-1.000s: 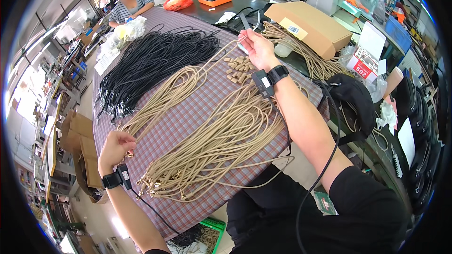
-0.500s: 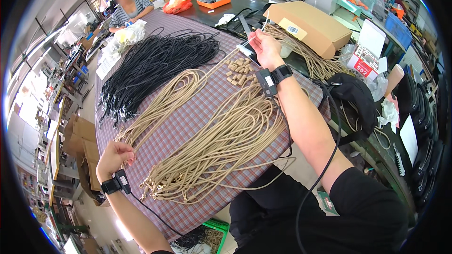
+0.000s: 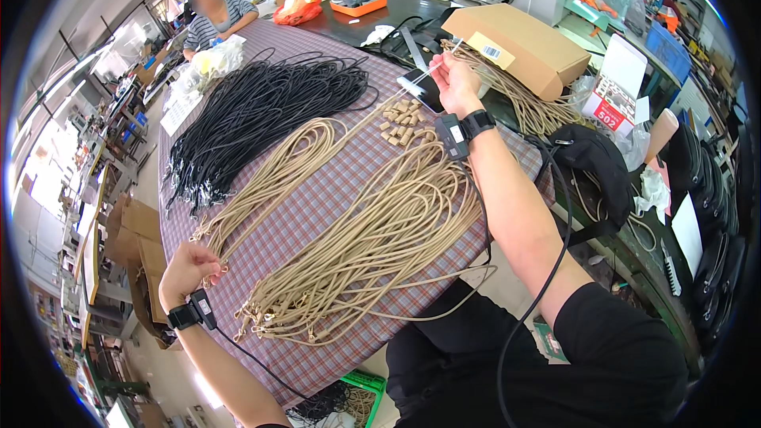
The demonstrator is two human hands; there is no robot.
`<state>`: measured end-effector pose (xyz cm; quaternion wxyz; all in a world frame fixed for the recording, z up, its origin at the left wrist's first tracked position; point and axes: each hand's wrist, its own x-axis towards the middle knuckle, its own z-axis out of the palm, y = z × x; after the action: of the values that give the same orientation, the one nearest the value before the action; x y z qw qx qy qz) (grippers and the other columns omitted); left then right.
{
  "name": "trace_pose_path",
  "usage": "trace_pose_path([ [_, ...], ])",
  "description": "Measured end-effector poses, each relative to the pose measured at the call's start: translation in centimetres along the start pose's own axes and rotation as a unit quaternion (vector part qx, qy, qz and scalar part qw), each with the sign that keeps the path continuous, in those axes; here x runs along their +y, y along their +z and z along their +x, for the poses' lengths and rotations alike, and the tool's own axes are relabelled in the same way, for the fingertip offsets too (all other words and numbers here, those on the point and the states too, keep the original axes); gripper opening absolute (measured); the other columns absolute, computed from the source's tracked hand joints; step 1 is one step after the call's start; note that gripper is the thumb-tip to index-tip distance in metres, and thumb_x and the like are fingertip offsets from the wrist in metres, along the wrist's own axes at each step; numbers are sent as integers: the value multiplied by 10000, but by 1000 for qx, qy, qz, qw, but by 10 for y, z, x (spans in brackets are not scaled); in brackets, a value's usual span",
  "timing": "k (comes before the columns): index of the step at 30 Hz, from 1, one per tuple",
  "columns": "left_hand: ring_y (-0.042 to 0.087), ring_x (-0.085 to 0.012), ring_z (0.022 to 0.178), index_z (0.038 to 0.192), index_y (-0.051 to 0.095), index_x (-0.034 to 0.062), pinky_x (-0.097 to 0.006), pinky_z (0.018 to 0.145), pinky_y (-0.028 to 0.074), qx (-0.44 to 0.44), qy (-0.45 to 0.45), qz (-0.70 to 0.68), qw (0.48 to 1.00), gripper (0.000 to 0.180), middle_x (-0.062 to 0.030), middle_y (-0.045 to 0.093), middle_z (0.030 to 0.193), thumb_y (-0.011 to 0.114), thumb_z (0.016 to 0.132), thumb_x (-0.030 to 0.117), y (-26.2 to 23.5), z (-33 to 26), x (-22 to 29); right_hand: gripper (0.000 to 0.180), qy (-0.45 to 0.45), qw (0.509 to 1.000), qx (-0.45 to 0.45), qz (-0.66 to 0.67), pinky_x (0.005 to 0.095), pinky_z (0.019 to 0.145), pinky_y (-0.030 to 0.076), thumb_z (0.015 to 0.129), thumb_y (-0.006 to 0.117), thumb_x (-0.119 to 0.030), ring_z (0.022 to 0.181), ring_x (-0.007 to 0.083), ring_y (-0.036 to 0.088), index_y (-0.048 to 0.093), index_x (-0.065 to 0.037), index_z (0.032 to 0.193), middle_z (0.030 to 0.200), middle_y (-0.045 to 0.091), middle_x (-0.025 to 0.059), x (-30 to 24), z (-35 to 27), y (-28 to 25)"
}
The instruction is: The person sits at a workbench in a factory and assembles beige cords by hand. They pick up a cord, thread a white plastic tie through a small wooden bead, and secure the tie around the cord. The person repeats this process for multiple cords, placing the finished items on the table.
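Note:
My left hand (image 3: 189,271) is at the table's near-left edge, its fingers pinched on the end of a tan cord, where a small metal clasp shows. My right hand (image 3: 458,85) is raised at the far side, thumb and fingers closed on a thin pale strand that runs on into the tan cord. Between the two hands the cord stretches alongside a looped tan bundle (image 3: 297,150). A larger pile of tan cords (image 3: 365,246) with brass-coloured clasps lies nearer me. Small tan tube-like pieces (image 3: 403,115) are heaped below my right hand.
Black cords (image 3: 265,111) cover the table's far left. A cardboard box (image 3: 519,47) rests on more tan cords at the far right, near a phone-like black object (image 3: 422,89). A black cable hangs beside my right forearm. Another person (image 3: 218,12) sits across the table.
My right hand has shifted slightly right and its fingers have curled in more, with the pale strand still in them. My left hand has moved slightly left and down.

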<state>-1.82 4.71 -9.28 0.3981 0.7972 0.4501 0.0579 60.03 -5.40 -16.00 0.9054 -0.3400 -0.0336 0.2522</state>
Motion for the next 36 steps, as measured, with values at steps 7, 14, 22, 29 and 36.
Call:
trace_pose_path([
  [7,724,-184,639,919,767,-111,-323,599,586,40,-74,-7,996,60,-133,763,770,767,863,-91,-7,-6,-28,80,33,998,-41,-20,335,734,631,1053,695,-97,821,220,744,704,-17,1047,950,768,116,9,-7,7],
  [14,743,-198,662,920,778,-93,-332,619,592,59,-101,21,993,82,-146,776,785,787,847,-57,-10,-6,-39,100,67,992,-99,-32,353,822,638,1069,682,-109,897,232,749,702,-16,1100,1014,767,115,9,-8,8],
  [22,749,-180,664,889,796,-51,-325,612,565,54,-136,104,984,63,-121,782,764,817,830,-54,-13,-11,-39,126,87,986,-132,-49,335,821,649,1049,721,-109,916,237,749,699,5,1099,1039,767,142,11,-20,13],
  [29,722,-161,649,896,819,-30,-329,569,534,97,-160,141,972,139,-106,782,756,874,770,-23,-15,-12,-45,154,77,977,-178,-91,324,853,637,1058,724,-145,945,209,747,702,-8,1124,1035,768,117,12,-26,15],
  [36,705,-173,632,894,829,-24,-334,570,535,121,-152,183,964,179,-112,775,747,898,730,-13,-12,-12,-41,147,91,965,-217,-112,322,841,630,1063,714,-148,914,206,747,697,-12,1113,1014,765,110,7,-25,15],
])
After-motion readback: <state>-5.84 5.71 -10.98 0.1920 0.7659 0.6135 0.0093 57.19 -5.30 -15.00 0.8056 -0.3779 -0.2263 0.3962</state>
